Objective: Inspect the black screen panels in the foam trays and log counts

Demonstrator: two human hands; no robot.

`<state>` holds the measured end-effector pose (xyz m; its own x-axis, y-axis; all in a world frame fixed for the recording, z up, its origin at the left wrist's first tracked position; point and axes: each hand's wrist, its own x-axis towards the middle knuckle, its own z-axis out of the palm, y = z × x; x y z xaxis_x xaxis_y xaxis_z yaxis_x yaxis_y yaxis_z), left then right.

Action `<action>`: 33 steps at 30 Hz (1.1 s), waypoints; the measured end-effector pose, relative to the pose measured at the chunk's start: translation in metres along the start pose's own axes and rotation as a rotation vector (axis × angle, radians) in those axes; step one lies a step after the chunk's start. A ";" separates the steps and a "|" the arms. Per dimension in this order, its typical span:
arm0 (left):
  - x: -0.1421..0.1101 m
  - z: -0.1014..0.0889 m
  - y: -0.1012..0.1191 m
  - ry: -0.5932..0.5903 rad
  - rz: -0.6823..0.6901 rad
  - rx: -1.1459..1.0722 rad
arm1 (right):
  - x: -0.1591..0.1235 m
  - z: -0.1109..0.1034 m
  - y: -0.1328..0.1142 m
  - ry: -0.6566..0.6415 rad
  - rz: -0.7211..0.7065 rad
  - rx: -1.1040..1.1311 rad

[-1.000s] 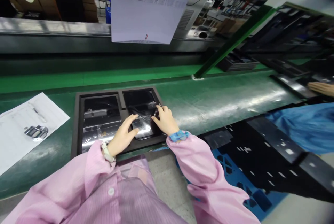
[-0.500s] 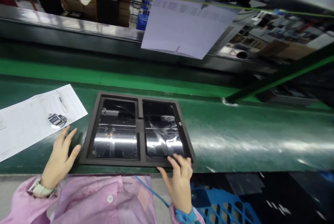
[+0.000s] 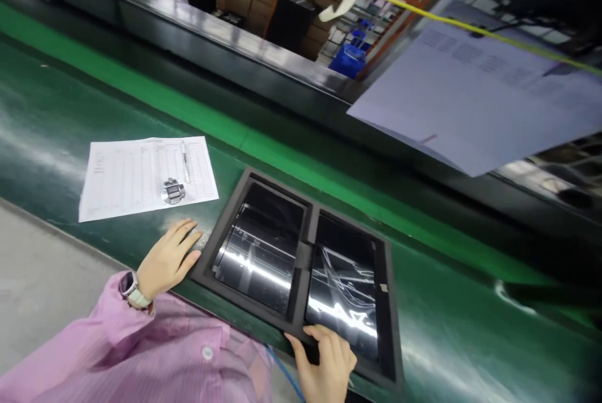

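A dark foam tray [image 3: 305,257] with two compartments lies tilted in view on the green worktop. A black glossy panel [image 3: 263,246] sits in its left compartment. Another black panel [image 3: 343,290], under wrinkled clear film, fills the right one. My left hand [image 3: 167,265] rests flat on the worktop beside the tray's left edge, fingers spread, holding nothing. At the tray's front edge is my right hand [image 3: 327,359], its fingers curled over the rim and the thumb against the front side. The undersides of its fingertips are hidden.
A printed sheet [image 3: 122,177] lies left of the tray, with a pen [image 3: 185,162] and a small metal tally counter [image 3: 174,191] on it. A large white paper [image 3: 470,96] hangs above the far right side. Green worktop [image 3: 446,328] extends to the right.
The view has swung left and tilted, so tray and sheet appear further right and rotated. My right hand's fingers have curled more closely onto the tray's front edge. My left hand stays beside the tray.
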<state>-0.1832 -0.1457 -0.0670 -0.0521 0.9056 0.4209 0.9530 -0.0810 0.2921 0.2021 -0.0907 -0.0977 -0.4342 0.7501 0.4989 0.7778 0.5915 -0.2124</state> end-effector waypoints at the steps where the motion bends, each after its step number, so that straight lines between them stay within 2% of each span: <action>1: -0.001 0.000 0.001 -0.021 -0.007 -0.027 | 0.004 0.000 0.001 -0.018 0.002 -0.007; 6: -0.002 0.003 0.005 -0.104 -0.031 -0.130 | 0.045 0.010 0.012 -0.045 0.021 0.014; 12: -0.002 0.007 0.007 -0.090 -0.023 -0.104 | 0.119 0.054 0.050 -0.054 0.011 0.039; 15: -0.003 0.009 0.007 -0.090 -0.045 -0.134 | 0.143 0.073 0.053 -0.041 0.030 0.041; 22: -0.002 0.011 0.007 -0.095 -0.100 -0.231 | 0.145 0.083 0.034 -0.014 0.062 0.035; 28: 0.002 0.006 0.007 -0.103 -0.054 -0.116 | 0.149 0.081 0.034 0.007 0.052 0.042; 31: 0.004 0.004 0.006 -0.107 -0.031 -0.095 | 0.142 0.076 0.020 0.033 0.055 0.029; 33: 0.005 0.004 0.006 -0.105 -0.040 -0.103 | 0.134 0.073 0.004 0.002 0.030 0.033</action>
<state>-0.1769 -0.1403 -0.0670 -0.0529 0.9471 0.3166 0.9149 -0.0811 0.3954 0.1139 0.0343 -0.0930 -0.4099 0.7672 0.4933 0.7749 0.5782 -0.2554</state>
